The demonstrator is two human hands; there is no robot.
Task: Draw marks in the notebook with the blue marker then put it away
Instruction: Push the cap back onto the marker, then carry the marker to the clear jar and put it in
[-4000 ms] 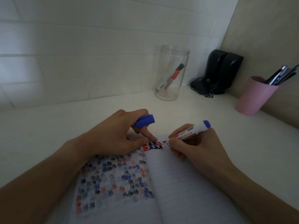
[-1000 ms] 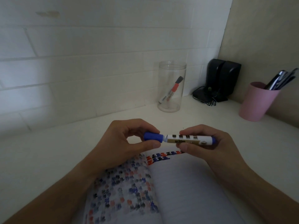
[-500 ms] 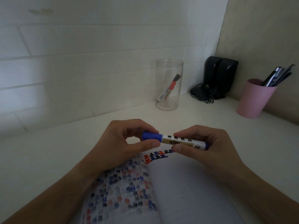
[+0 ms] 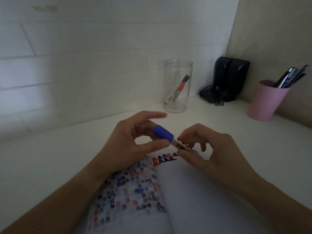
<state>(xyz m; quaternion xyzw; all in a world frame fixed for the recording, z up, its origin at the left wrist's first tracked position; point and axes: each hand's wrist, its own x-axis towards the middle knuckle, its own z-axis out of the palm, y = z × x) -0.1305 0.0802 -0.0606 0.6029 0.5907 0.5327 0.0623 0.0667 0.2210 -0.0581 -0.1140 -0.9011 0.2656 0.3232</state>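
The blue marker (image 4: 166,136) has its blue cap on and points up and to the left, held above the open notebook (image 4: 194,196). My right hand (image 4: 200,149) pinches the white barrel. My left hand (image 4: 135,141) touches the marker just below the cap with its thumb, and its other fingers spread apart. The notebook's left page is covered with blue, red and black marks; two short rows of marks sit at the top of the right page.
A clear jar (image 4: 177,85) holding a red-capped marker stands at the back by the tiled wall. Black speakers (image 4: 231,76) with a cable fill the corner. A pink cup (image 4: 266,100) with pens stands at the right.
The cap went onto the marker. Since half a second ago the marker has tilted cap-up to the left, and my left hand's fingers have spread away from the cap.
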